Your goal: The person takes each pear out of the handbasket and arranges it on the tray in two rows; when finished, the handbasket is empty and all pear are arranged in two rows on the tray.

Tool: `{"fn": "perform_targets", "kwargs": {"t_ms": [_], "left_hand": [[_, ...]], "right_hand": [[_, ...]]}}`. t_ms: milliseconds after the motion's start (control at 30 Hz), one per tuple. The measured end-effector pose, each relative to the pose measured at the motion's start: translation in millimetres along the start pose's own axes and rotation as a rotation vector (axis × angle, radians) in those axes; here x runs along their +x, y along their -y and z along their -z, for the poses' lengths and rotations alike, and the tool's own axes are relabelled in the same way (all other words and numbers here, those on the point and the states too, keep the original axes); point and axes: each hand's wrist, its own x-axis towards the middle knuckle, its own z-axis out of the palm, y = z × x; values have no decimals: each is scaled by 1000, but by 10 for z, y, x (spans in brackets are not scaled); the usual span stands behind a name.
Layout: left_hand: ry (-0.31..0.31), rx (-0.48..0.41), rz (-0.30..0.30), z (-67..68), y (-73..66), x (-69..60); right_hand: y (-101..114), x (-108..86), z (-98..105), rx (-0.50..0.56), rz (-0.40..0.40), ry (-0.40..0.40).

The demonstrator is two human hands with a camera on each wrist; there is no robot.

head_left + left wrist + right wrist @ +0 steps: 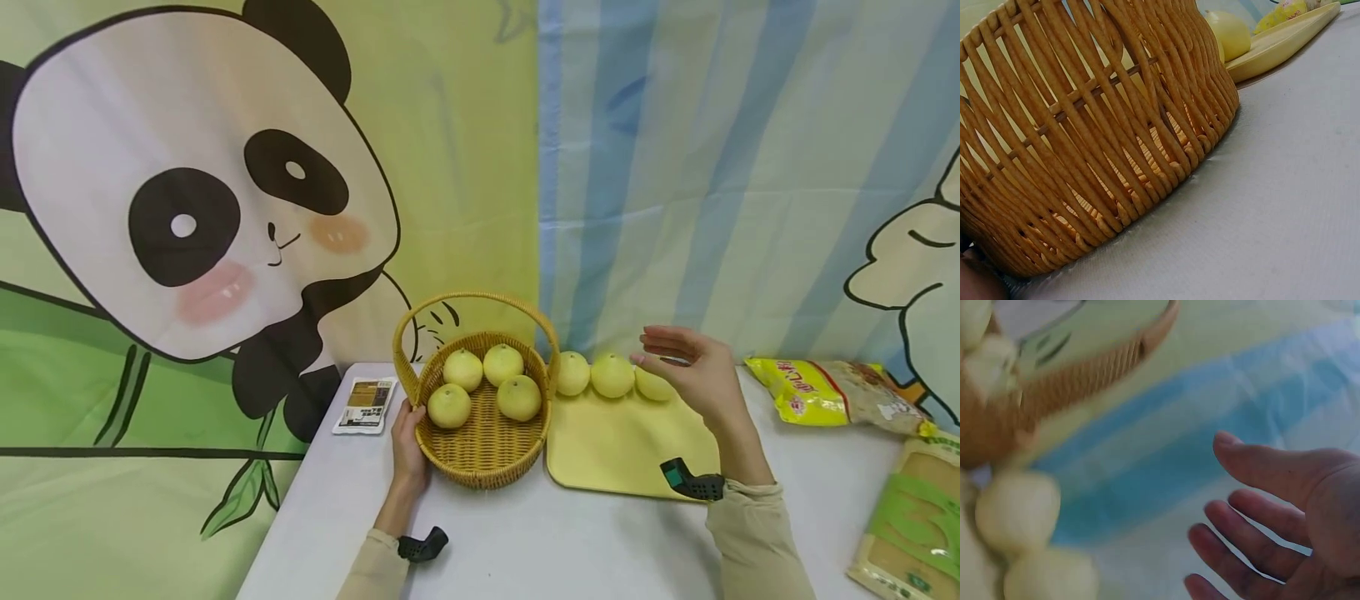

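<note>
White table [525, 546]: left hand [408, 443] holds wicker basket [478, 446] at side; right hand [699, 368] released, fingers loosely parted, near yellow fruit [652, 386].

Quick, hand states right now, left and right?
Left hand: holding the wicker basket by its side.
Right hand: open, holding nothing.

Looks like a curtained-off booth; impossible to say whether inside a home or a workplace. Hung with a cartoon panda curtain [457, 167] behind and left of the basket [476, 446], and a creased, blue-striped curtain [675, 167] behind and right of it. Furnished with a white table [495, 550] under the basket, set with a yellow food packet [817, 396] well to its right.
</note>
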Motion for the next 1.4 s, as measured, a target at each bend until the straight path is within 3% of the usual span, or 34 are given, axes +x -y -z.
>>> {"fn": "perform_targets", "kwargs": {"t_ms": [133, 267, 433, 633, 867, 1167, 1400], "left_hand": [[-2, -3, -7, 13, 16, 21], [-13, 5, -3, 36, 23, 24], [-13, 2, -5, 44, 18, 18], [5, -13, -2, 34, 44, 51], [-6, 9, 3, 40, 61, 50], [-10, 24, 3, -2, 10, -15], [-24, 9, -8, -13, 8, -10]], "right_hand": [[329, -69, -224, 94, 82, 197], [577, -151, -547, 119, 128, 389], [736, -176, -992, 63, 134, 503], [721, 95, -1460, -163, 96, 499], [480, 440, -1851, -153, -118, 502], [441, 600, -2004, -225, -214, 449], [391, 713, -2096, -390, -160, 394]]}}
